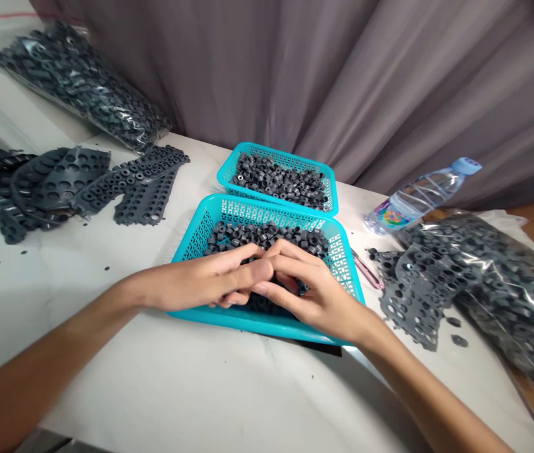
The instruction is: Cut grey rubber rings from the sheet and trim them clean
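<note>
Over the nearer turquoise basket [267, 324], my left hand [229, 277] and my right hand [311, 286] meet, fingertips touching. Both have curled, closed fingers; whatever lies between them is hidden by the fingers and thumbs. Beneath them the basket holds many small dark grey ring-shaped rubber pieces [267, 234]. Just behind stands a second turquoise basket [276, 150] with more of the same pieces [285, 179].
Perforated grey rubber sheets [144, 195] lie at left, below a filled plastic bag [78, 82]. On the right are a tilted water bottle [417, 195], a pink cutter [368, 270], another perforated sheet [412, 289] and a second full bag [516, 296]. A grey curtain [295, 75] hangs behind.
</note>
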Demonstrator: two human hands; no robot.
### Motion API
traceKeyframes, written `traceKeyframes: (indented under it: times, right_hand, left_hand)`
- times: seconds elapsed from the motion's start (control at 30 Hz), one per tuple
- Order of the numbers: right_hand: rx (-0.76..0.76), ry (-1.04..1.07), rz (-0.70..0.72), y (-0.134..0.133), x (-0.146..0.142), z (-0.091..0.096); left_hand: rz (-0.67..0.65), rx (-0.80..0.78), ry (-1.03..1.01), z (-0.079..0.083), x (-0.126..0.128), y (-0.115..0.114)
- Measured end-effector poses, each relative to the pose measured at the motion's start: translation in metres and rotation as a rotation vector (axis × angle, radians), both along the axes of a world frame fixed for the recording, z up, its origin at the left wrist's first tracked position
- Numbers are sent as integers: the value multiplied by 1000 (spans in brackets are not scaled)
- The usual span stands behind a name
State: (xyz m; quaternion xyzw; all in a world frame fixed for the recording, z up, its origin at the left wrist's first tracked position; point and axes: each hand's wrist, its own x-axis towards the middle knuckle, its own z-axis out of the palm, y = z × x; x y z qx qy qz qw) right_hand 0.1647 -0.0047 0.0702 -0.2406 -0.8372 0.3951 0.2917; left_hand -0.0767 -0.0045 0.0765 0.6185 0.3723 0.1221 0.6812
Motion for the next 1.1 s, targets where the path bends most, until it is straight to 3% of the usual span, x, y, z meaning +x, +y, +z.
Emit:
traceKeyframes:
  times: [0.17, 0.4, 0.53, 0.7, 0.83, 1.1]
  right_hand:
    - [-20, -54, -12, 0, -2, 0]
    - [-42, -68, -26, -2, -3, 0]
    - [-67, -95, 26, -2, -4, -1]
    - [-116, -148, -17, -2, -4, 0]
    - [-126, -127, -24, -3, -4, 2]
    - [-161, -6, -121, -1, 0, 2]
  left_hand:
    - [-82, 178, 32, 2, 5, 3]
    - [-36, 211, 16, 2, 8, 3]
    - [-39, 186, 8, 1, 8, 2]
    - [-29, 49, 7, -2, 9, 0]
    - [-17, 46, -3, -5, 10, 1]
    - [-54, 265, 8, -5, 8, 3]
